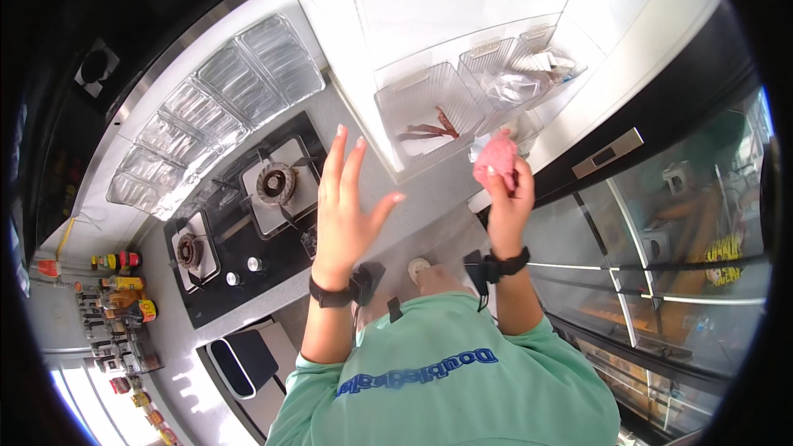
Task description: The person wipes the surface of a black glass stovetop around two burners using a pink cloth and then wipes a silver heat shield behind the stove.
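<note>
My right hand grips a crumpled pink cloth between thumb and fingers, in front of the clear plastic bins. My left hand is raised with fingers spread and holds nothing, near the right edge of the black gas hob. Dark bands circle both wrists. Beyond my hands, a clear ribbed bin has reddish-brown stick-like pieces in it. Another ribbed bin beside it has clear plastic bags in or before it.
Foil splash panels stand behind the hob's two burners. Bottles and jars line the left side. A dark, reflective glass-fronted appliance or cabinet rises at right. Below the grey counter at left, a dark box-shaped object shows.
</note>
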### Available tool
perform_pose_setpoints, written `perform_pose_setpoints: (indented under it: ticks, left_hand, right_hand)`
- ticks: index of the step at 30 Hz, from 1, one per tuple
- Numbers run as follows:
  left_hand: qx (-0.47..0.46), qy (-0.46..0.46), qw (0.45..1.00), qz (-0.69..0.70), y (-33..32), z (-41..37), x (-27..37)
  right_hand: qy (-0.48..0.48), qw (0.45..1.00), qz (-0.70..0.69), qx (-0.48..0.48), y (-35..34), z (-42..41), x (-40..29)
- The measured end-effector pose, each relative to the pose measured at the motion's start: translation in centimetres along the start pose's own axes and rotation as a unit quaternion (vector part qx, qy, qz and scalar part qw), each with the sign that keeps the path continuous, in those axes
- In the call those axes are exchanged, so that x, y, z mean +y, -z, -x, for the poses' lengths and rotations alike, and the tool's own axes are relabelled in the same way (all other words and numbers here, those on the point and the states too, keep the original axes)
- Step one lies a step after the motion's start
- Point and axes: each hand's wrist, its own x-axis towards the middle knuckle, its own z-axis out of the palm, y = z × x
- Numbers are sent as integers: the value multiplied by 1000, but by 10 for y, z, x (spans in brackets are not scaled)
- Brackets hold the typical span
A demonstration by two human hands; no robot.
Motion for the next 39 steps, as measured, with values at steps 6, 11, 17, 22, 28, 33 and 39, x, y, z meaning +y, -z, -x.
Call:
perform_pose_setpoints:
  ticks: [6,11,17,22,28,33,39]
  left_hand:
    - [-47,-78,990,-105,-23,-36,-4]
    - [-36,-61,992,-107,-33,-31,-15]
    - [-27,-66,992,-102,-36,-33,-15]
    - [-40,-78,991,-103,-31,-37,-18]
    - [-40,-79,991,-104,-31,-35,-19]
    - [-55,-89,988,-116,-29,-37,-19]
    - [-59,-90,986,-129,-30,-32,-16]
  right_hand:
    - [97,993,67,2,-30,-8,27]
    - [130,989,67,18,-44,1,21]
    - [178,979,65,-78,-58,20,16]
    - [164,977,47,-131,-52,29,8]
    - [195,974,103,50,-42,-6,15]
    - [218,972,89,22,-49,-1,35]
    - [157,980,121,-19,-38,28,48]
